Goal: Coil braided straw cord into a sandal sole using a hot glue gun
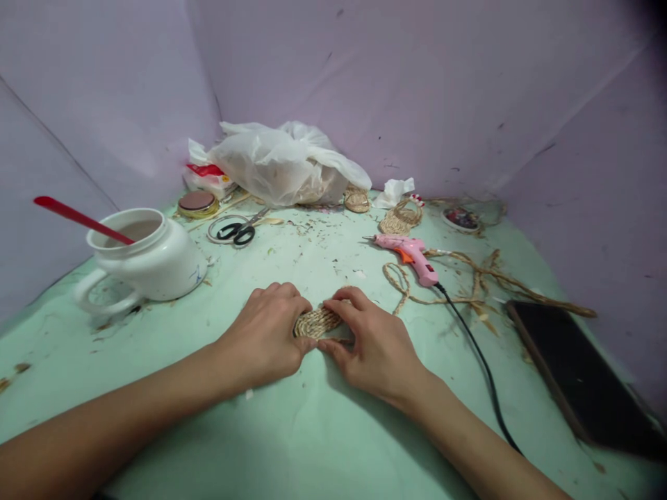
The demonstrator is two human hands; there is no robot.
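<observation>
A small flat coil of braided straw rope (317,322) lies on the pale green table (292,430) in front of me. My left hand (268,335) grips its left side, fingers curled and thumb pressed on its edge. On the coil's right side my right hand (372,344) pinches it between bent fingers and thumb. Both hands rest on the table and hide part of the coil.
A pink glue gun (411,254) with a black cord (482,361) lies right of my hands among loose straw rope (484,281). A white jug (149,260) with a red stick stands left. Scissors (238,230), a plastic bag (284,163) and small woven pieces (399,219) sit behind; a dark tablet (578,375) lies right.
</observation>
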